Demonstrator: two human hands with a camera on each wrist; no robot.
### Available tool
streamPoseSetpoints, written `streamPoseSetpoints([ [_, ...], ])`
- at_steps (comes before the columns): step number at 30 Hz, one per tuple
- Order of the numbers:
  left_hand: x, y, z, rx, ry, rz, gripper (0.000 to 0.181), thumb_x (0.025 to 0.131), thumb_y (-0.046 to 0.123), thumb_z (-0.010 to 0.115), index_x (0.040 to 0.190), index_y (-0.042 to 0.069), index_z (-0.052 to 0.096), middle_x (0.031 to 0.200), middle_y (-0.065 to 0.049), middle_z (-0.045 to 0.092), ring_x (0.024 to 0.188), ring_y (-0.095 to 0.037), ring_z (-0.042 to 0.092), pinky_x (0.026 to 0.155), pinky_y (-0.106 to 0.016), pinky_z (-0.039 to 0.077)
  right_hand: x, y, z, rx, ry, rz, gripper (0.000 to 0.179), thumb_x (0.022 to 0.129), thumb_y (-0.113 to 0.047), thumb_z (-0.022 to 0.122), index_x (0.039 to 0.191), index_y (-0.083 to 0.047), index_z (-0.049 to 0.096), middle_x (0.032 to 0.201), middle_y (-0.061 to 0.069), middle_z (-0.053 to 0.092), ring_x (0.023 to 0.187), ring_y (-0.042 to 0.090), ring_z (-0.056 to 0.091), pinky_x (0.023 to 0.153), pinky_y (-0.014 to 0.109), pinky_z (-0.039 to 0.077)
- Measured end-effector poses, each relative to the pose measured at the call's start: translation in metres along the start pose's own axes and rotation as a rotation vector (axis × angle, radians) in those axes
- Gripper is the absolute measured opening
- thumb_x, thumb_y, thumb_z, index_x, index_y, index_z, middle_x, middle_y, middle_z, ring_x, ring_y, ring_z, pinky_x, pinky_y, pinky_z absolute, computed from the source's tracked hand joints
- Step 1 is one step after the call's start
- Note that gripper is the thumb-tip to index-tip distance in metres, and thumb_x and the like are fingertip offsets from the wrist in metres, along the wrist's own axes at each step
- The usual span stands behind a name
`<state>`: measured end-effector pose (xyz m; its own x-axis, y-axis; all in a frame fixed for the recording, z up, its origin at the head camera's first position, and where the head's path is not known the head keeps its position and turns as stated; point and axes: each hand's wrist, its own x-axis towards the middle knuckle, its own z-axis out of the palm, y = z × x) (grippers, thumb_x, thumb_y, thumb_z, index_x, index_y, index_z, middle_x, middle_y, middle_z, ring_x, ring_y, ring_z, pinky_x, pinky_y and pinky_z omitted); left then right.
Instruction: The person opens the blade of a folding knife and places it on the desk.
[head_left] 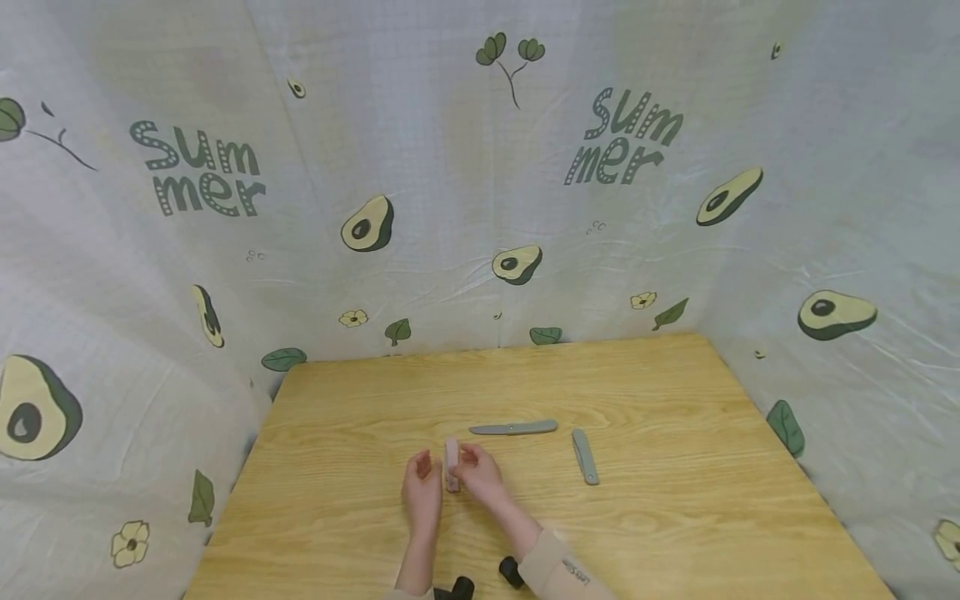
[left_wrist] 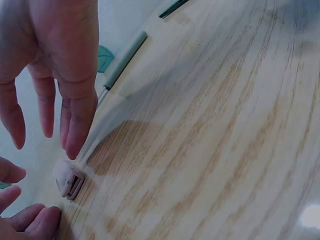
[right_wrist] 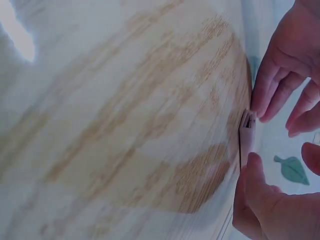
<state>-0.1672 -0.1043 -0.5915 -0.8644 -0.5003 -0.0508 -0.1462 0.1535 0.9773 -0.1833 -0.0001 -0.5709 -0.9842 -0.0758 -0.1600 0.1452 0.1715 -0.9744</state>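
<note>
**Bimanual Handling on a Table [head_left: 675, 417]**

The left hand [head_left: 422, 492] is resting loosely curved; the right hand [head_left: 481, 477] is holding its fingers fairly straight; neither is gripping. An opened grey-green knife [head_left: 517, 428] is lying beyond the right hand, a folded grey-green knife [head_left: 585, 457] to its right. A pink folding knife [head_left: 452, 454] is lying between both hands. Good positioning is likely calling for light, even fingertip pressure.
</note>
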Motion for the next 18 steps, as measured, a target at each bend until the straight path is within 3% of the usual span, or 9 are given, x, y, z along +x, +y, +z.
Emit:
streamPoseSetpoints([
  [8, -0.0036, 0.003, 0.0016, -0.014, -0.06, -0.017, 0.035, 0.092, 0.002, 0.057, 0.124, -0.01, 0.056, 0.119, -0.033, 0.059, 0.112, -0.048, 0.056, 0.096, -0.057, 0.05, -0.0011, 0.0004, 0.0018, -0.001, 0.016, 0.011, 0.051, 0.081, -0.001, 0.067, 0.128, 0.012, 0.052, 0.116, 0.03, 0.059, 0.109, 0.043, 0.058, 0.093, 0.048, 0.054],
  [18, -0.0031, 0.0068, 0.0042, -0.032, -0.09, -0.029, 0.032, 0.094, 0.004, 0.06, 0.121, -0.011, 0.058, 0.114, -0.032, 0.063, 0.107, -0.044, 0.061, 0.082, -0.044, 0.06, 0.0009, 0.0019, 0.0021, 0.031, 0.016, -0.005, 0.048, 0.082, 0.003, 0.064, 0.127, 0.015, 0.051, 0.106, 0.028, 0.062, 0.098, 0.037, 0.062, 0.079, 0.038, 0.059],
])
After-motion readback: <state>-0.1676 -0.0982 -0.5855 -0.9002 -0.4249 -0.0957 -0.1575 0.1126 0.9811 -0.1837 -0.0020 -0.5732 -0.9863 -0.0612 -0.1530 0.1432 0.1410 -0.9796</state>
